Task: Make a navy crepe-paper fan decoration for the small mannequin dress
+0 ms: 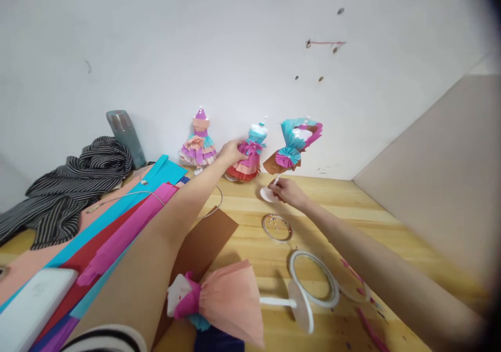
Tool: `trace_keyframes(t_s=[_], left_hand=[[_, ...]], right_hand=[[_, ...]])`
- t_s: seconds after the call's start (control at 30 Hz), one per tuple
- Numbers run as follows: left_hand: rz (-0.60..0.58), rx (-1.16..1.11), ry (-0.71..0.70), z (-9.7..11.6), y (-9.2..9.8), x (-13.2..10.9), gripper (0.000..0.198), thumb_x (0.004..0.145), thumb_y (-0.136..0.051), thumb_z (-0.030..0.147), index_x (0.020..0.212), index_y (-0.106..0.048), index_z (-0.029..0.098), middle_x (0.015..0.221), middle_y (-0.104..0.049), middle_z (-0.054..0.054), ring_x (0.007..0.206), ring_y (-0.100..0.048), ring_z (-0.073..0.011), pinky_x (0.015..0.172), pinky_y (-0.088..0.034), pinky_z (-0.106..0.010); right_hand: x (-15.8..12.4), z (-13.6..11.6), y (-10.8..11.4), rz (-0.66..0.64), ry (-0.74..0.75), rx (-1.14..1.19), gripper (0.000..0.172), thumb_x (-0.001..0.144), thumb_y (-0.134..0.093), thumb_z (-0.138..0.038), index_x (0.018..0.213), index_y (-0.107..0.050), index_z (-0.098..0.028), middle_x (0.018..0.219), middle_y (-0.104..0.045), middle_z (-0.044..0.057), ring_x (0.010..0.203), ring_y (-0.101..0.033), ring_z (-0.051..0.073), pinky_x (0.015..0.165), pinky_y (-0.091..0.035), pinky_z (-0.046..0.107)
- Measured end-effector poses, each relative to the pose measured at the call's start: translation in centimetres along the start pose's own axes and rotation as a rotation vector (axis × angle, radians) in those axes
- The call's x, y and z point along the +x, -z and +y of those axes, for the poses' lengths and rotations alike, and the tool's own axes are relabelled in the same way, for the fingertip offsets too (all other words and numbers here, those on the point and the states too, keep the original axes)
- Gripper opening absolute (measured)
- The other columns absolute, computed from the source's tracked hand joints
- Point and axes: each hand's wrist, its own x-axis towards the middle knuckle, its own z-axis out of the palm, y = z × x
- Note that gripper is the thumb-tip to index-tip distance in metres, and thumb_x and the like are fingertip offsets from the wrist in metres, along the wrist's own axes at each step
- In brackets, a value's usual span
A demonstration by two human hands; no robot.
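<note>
My left hand (231, 152) reaches to the wall and has its fingers closed at the side of a small paper dress (250, 156) with a blue top, a pink bow and a red hem. My right hand (287, 191) pinches the white stem of a dress stand (267, 194), its round base tilted off the table. That stand bears a paper dress (291, 145) in blue, magenta and brown with a pleated bow. A third paper dress (198, 145), purple and peach, stands left of my left hand. In front lies a peach-skirted paper dress (230, 300) on its side, its white stand pointing right.
Crepe paper sheets (113, 237) and a white box-like object (39, 305) cover the left side. Behind them are a striped cloth (82, 179) and a bottle (127, 138). Tape rolls (332, 289) and a dish of beads (277, 227) lie centre right. Brown paper (211, 237) lies beneath my left arm.
</note>
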Motion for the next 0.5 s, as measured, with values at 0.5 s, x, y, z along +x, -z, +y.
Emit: trace_keyframes(t_s=[0.5], left_hand=[[0.161, -0.481, 0.039, 3.8, -5.7, 2.1, 0.028, 0.071, -0.071, 0.013, 0.097, -0.063, 0.011, 0.094, -0.072, -0.007, 0.082, -0.065, -0.0189, 0.072, -0.049, -0.028]], right_hand=[[-1.1, -0.7, -0.1, 0.038, 0.159, -0.076, 0.02, 0.094, -0.054, -0.022, 0.082, -0.066, -0.012, 0.068, -0.067, 0.003, 0.059, -0.061, 0.012, 0.057, -0.046, 0.023]])
